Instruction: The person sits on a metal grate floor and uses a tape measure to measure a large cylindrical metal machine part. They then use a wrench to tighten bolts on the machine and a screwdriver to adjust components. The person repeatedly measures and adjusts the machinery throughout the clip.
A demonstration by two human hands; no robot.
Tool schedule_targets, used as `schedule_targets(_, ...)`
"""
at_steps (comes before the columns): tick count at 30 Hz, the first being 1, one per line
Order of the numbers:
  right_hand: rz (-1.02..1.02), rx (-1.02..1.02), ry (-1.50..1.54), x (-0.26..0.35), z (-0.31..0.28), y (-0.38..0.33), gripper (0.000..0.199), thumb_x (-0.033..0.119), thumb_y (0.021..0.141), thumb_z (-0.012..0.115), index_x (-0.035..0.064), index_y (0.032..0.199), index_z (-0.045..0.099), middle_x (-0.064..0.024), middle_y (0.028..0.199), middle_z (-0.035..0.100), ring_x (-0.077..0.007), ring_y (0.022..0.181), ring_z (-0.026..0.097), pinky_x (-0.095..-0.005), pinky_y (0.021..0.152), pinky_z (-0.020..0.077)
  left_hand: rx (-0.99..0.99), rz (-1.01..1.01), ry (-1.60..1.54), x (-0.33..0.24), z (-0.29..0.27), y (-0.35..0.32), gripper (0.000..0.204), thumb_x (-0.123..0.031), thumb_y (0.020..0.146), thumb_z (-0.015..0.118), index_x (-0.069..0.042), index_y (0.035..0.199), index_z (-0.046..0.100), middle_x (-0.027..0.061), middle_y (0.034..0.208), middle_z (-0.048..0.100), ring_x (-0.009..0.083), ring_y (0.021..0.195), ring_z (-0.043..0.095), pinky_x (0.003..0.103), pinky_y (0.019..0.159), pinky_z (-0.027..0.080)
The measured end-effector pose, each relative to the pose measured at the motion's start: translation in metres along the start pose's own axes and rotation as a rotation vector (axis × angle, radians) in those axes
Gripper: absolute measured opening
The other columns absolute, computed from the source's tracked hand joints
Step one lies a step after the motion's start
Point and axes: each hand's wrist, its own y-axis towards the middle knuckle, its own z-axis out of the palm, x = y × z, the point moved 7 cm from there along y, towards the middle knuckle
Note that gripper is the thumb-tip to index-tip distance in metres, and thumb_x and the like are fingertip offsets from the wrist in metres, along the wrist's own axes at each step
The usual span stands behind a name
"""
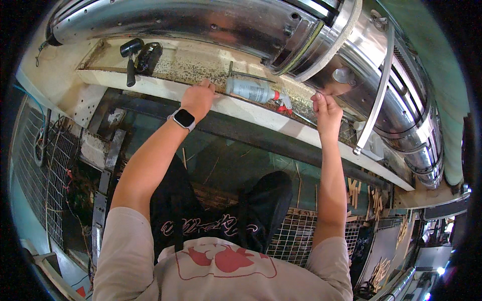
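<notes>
My left hand (pixel 198 99), below a wrist watch (pixel 184 119), rests on the pale metal ledge (pixel 241 108) with its fingers partly spread and nothing visible in them. Just right of it lies a grey spray bottle (pixel 248 90) with a red-and-white trigger head, on its side in the ledge's trough. My right hand (pixel 327 111) is raised beside the large shiny steel roller (pixel 211 32), its fingertips pinched together near the roller's underside. Whatever is in that pinch, if anything, is too small to make out. An L-shaped metal rod (pixel 251 75) lies behind the bottle.
A black-headed mallet (pixel 131 55) and a dark glossy bundle (pixel 149 57) lie at the trough's left. A curved metal bar (pixel 379 90) stands out at the right, above a small pale container (pixel 372 147). Wire mesh (pixel 296 231) and scattered wood strips (pixel 354 193) lie below.
</notes>
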Motion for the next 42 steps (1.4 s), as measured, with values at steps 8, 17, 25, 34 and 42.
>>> schedule_targets(8,-0.004,-0.207,0.241,-0.018,0.021,-0.008,0.027,0.025,0.093,0.052,0.0025,0.078,0.057,0.0052,0.062,0.046,-0.0034,0.056,0.037,-0.0183,0.049,0.0301,0.008,0.006,0.0,-0.002,-0.003,0.002,0.03,-0.034,0.088,0.049,-0.004,0.092,0.055,0.0134,0.091,0.057,0.0292,0.072,0.062,0.038,0.059,0.051)
schedule_targets(17,0.178,-0.003,0.507,-0.022,0.03,-0.007,0.027,0.025,0.094,0.049,0.0039,0.078,0.056,0.0033,0.06,0.048,-0.0037,0.052,0.039,-0.0199,0.047,0.0332,0.072,0.014,0.081,-0.003,-0.004,0.001,0.031,-0.034,0.088,0.05,-0.005,0.096,0.055,0.0125,0.091,0.056,0.0271,0.071,0.062,0.037,0.056,0.05)
schedule_targets(25,0.456,0.647,0.812,-0.061,0.064,-0.036,0.047,0.041,0.094,0.043,0.0075,0.061,0.036,0.0017,0.052,0.028,-0.0075,0.043,0.024,-0.0227,0.038,0.0165,0.092,0.041,0.029,-0.008,-0.011,0.007,0.027,-0.029,0.086,0.054,-0.003,0.092,0.057,0.0129,0.087,0.056,0.0279,0.073,0.061,0.037,0.059,0.049)
schedule_targets(34,0.414,0.404,1.051,-0.054,0.075,-0.044,0.043,0.035,0.095,0.043,0.009,0.062,0.034,0.0016,0.053,0.028,-0.0099,0.043,0.027,-0.0247,0.038,0.0191,0.119,0.075,0.11,-0.011,0.001,0.006,0.021,-0.025,0.084,0.054,-0.005,0.089,0.056,0.0105,0.088,0.056,0.0254,0.082,0.061,0.035,0.057,0.051)
schedule_targets(42,0.388,0.405,0.77,-0.054,0.07,-0.033,0.036,0.033,0.097,0.041,0.0071,0.071,0.039,0.0018,0.056,0.032,-0.0079,0.045,0.028,-0.0232,0.039,0.0237,0.2,0.065,0.03,-0.004,-0.006,0.011,0.022,-0.026,0.085,0.052,-0.005,0.091,0.058,0.0124,0.091,0.057,0.0281,0.076,0.062,0.038,0.064,0.05)
